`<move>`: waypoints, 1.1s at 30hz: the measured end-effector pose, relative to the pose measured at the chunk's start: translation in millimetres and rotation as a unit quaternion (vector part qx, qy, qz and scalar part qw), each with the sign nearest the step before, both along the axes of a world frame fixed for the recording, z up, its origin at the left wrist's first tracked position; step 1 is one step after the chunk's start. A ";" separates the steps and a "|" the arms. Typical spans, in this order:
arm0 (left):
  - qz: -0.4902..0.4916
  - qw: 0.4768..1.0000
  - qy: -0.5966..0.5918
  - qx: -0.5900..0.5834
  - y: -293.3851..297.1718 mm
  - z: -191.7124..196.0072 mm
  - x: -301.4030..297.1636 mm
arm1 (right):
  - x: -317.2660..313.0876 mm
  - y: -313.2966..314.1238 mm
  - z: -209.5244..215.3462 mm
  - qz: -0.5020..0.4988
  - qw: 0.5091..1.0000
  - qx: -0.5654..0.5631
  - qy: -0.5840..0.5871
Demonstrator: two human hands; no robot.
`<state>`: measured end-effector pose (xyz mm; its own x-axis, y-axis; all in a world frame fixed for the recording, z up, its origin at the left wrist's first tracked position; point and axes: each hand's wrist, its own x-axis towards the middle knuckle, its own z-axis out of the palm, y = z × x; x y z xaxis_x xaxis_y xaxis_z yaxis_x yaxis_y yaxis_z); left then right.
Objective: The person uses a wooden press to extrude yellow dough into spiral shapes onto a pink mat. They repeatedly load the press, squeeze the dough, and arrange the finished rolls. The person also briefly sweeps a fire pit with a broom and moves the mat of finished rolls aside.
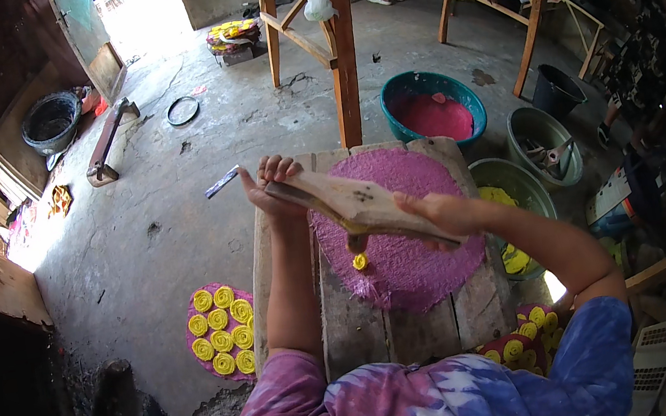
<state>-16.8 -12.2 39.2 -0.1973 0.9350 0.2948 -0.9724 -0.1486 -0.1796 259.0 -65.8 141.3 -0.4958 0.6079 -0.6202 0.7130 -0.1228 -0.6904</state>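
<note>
Both my hands grip a long wooden hand press, a thick pale board (361, 195) held tilted above the table. My left hand (272, 187) is closed round its far left end, thumb sticking out. My right hand (446, 214) wraps its near right end. Under the board a short dark stub points down, with yellow paste (360, 262) at its lower tip. Below it lies a round, rough pink-purple sheet (416, 281) on the plank table (352, 341). Whether the paste touches the sheet I cannot tell.
At left, a pink round with several yellow swirls (223, 343) lies on the floor. Right of the table stand a green basin of yellow paste (535, 179), a teal tub of pink paste (401, 132) and a basin with tools (567, 175). A wooden post (344, 62) rises behind.
</note>
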 end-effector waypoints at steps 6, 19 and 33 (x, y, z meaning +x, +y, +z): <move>-0.016 1.000 -0.014 0.021 -6.1 4.4 5.7 | 7.4 -0.3 11.4 0.012 0.999 0.034 -0.021; -0.007 1.000 0.024 0.019 2.2 18.4 11.2 | 10.2 -14.4 6.5 -0.025 0.997 0.073 0.031; -0.028 0.993 0.087 -0.073 -27.7 5.7 19.9 | 25.1 -39.8 -19.9 -0.042 0.997 0.031 0.059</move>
<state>3.1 -39.9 44.9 -0.1026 0.9781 0.1813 -0.9943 -0.1063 0.0108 284.1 -105.5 121.4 -0.5097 0.6851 -0.5204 0.6152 -0.1327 -0.7772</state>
